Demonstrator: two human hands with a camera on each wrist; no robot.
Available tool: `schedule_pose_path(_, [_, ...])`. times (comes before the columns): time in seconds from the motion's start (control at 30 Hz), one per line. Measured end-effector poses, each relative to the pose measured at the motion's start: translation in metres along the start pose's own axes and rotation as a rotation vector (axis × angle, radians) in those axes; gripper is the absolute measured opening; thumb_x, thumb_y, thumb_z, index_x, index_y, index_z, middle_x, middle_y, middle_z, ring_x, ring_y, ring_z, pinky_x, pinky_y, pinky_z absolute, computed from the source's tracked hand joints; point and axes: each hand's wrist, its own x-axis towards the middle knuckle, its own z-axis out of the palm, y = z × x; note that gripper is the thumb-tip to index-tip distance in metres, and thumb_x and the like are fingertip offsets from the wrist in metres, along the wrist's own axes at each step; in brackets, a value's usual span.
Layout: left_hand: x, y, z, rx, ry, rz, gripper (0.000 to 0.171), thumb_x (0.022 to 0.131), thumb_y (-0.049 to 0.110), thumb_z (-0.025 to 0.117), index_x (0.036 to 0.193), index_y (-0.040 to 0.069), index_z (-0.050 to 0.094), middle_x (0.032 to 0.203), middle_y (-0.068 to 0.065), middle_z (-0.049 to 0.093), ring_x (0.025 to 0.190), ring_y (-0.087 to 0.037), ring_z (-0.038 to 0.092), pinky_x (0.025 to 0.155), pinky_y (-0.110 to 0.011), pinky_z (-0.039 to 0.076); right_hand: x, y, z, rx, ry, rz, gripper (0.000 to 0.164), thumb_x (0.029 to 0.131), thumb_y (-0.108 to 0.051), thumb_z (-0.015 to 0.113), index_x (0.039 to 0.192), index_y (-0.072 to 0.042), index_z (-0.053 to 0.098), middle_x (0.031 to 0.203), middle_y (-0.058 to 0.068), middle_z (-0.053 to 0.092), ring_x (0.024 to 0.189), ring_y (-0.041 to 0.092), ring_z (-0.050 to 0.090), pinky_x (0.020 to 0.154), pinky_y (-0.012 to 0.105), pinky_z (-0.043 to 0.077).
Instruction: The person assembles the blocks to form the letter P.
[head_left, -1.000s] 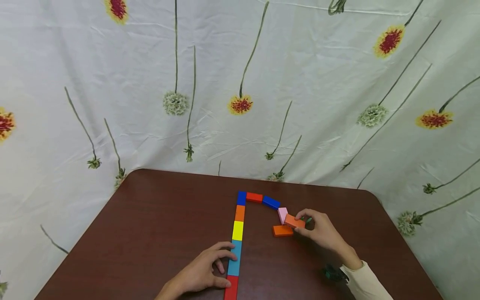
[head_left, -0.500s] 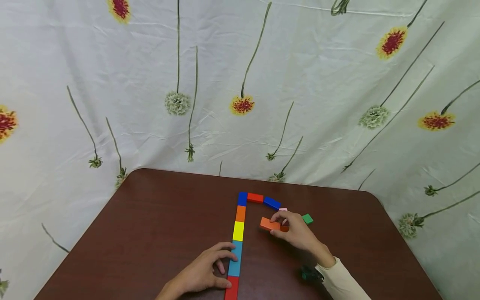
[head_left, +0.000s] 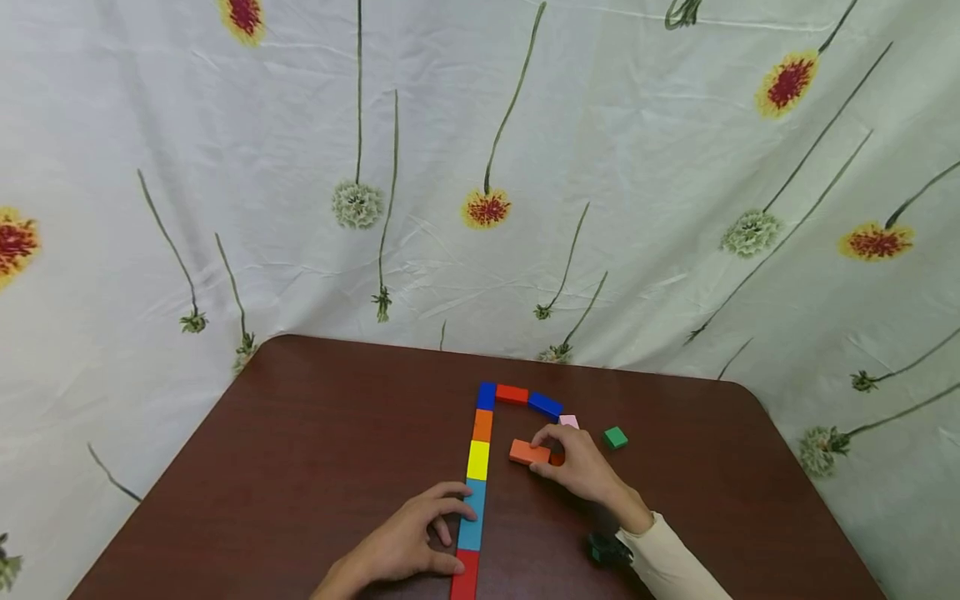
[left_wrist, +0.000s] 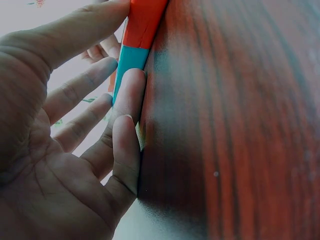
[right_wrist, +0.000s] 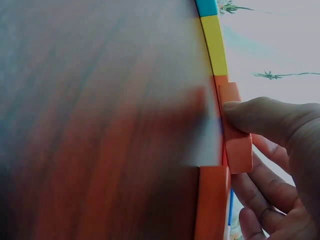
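Note:
My right hand (head_left: 585, 468) pinches a light orange block (head_left: 528, 452) between thumb and fingers, just right of a long row of coloured blocks. In the right wrist view, that orange block (right_wrist: 239, 150) is above the table, and a darker orange block (right_wrist: 212, 202) lies on the table beside it. My left hand (head_left: 411, 533) rests along the near part of the row. Its fingertips touch the light blue part (head_left: 474, 529), and its thumb touches a red block (head_left: 465, 575). A pink block (head_left: 569, 421) is partly hidden behind my right hand.
Farther up the row lie a yellow block (head_left: 477, 461), an orange block (head_left: 483, 425) and a dark blue block (head_left: 486, 396). A red block (head_left: 512, 393) and another blue block (head_left: 545, 405) curve off rightward. A green block (head_left: 616, 437) lies apart on the brown table (head_left: 337, 433).
My right hand has carried the light orange block leftward, from beside the pink block toward the row. The green block has come into view. My left hand stays in place.

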Motion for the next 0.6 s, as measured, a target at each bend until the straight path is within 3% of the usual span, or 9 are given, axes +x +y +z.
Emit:
schedule_pose_path(0.33, [0.0007,0.0013,0.0008,-0.005,0.001,-0.011,0.04,0.081,0.021,0.085,0.117,0.016,0.068,0.149,-0.011,0.045,0.08,-0.008,0.058,0.073,-0.023,0.052,-0.0001,0.0053,0.0063,-0.02,-0.01,-0.004,0.022,0.085,-0.021,0.082,0.101,-0.017,0.068,0.101,-0.006,0.069,0.09,0.012,0.059,0.083,0.032,0.053])
schedule_pose_path(0.6, [0.002,0.0018,-0.0003,0.014,0.014,-0.003,0.04,0.08,0.022,0.085,0.117,0.017,0.068,0.149,-0.011,0.046,0.08,-0.008,0.058,0.073,-0.023,0.052,-0.0016,0.0074,-0.0019,-0.008,-0.048,-0.003,0.027,0.085,-0.021,0.081,0.108,-0.015,0.067,0.106,-0.004,0.069,0.092,0.012,0.062,0.085,0.032,0.054])
